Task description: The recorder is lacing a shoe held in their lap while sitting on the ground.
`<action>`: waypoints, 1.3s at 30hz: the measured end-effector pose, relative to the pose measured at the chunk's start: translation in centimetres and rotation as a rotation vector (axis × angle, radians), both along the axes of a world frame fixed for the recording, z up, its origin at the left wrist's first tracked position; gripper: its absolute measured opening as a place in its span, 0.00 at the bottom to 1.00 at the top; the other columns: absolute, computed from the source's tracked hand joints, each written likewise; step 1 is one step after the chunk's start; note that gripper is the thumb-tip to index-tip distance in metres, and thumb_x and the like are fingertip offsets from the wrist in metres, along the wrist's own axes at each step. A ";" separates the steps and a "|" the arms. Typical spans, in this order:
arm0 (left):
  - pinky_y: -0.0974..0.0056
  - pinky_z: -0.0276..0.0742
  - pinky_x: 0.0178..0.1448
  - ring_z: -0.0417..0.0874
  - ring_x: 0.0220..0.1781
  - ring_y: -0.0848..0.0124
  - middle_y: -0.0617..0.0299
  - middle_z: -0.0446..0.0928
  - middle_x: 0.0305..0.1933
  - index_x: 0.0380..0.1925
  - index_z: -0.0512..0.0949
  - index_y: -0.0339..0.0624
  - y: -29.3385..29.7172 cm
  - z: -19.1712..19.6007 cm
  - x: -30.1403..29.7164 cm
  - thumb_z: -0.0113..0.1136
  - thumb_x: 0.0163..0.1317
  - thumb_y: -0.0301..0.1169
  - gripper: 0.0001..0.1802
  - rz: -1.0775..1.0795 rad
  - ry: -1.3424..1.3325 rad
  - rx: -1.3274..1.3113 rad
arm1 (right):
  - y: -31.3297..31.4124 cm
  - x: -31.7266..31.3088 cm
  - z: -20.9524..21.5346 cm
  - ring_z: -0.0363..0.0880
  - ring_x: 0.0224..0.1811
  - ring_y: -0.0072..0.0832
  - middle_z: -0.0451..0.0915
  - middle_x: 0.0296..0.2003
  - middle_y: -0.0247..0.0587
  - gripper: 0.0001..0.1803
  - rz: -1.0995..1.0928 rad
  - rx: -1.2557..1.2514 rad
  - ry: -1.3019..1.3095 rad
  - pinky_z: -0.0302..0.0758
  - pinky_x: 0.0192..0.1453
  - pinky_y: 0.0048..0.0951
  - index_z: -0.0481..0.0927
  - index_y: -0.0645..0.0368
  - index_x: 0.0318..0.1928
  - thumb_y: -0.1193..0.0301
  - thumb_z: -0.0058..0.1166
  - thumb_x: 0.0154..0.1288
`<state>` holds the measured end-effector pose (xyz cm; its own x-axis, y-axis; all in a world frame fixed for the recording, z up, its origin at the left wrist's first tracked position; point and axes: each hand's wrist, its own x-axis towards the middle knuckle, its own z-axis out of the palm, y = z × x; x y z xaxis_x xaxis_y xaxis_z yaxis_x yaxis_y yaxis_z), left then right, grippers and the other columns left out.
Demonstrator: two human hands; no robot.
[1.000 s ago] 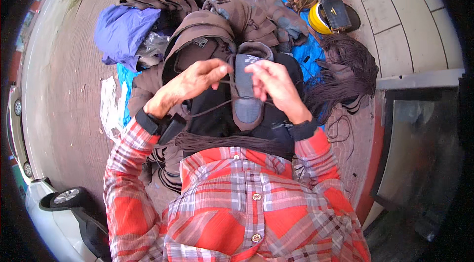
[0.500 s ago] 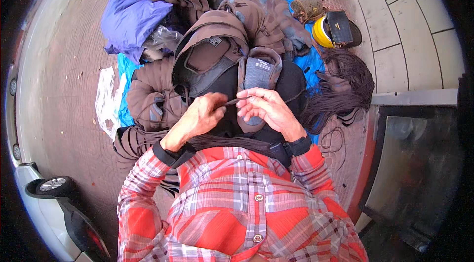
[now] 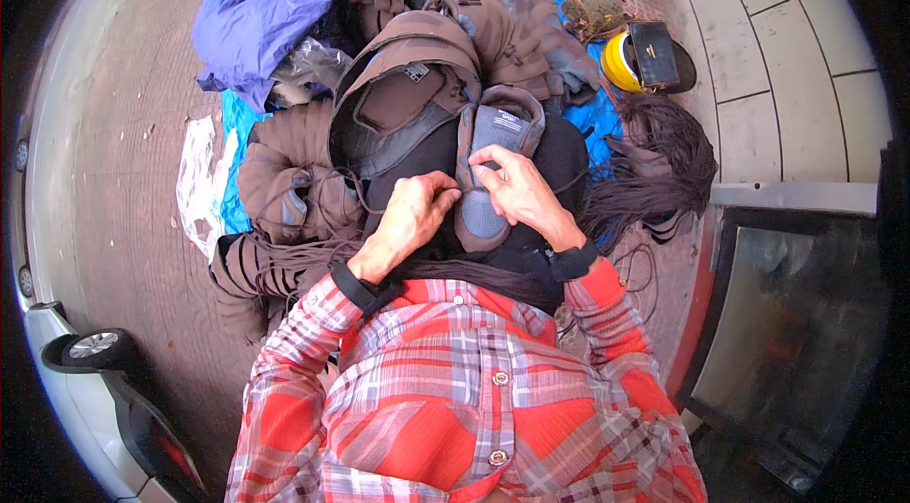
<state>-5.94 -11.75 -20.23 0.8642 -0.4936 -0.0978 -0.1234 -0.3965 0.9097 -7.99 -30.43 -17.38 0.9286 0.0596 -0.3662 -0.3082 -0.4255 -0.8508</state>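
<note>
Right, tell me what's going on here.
A person in a red plaid shirt has a brown-and-grey shoe on their lap. The left hand is at its left edge; the right hand is over its middle. What either pinches is unclear. Stacked brown pieces lie left, dark cords right.

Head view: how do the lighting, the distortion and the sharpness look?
Head view: soft, even light without hard shadows; the joints of the pale slabs curve, and the corners go black; the left hand, right hand and grey-brown shoe look fairly sharp.
</note>
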 end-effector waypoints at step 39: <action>0.54 0.68 0.52 0.71 0.47 0.49 0.46 0.72 0.44 0.51 0.67 0.37 -2.6 0.7 2.6 0.50 0.46 0.17 0.27 -0.198 -0.603 0.038 | -0.5 1.7 -1.3 0.80 0.22 0.42 0.79 0.21 0.47 0.08 0.631 -0.809 -0.614 0.75 0.24 0.40 0.73 0.62 0.31 0.72 0.50 0.49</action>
<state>-3.31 -14.30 -19.51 0.6659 -0.6551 0.3569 -0.6837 -0.3447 0.6432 -6.30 -30.92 -18.66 0.8513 0.5245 -0.0127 0.5119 -0.8357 -0.1987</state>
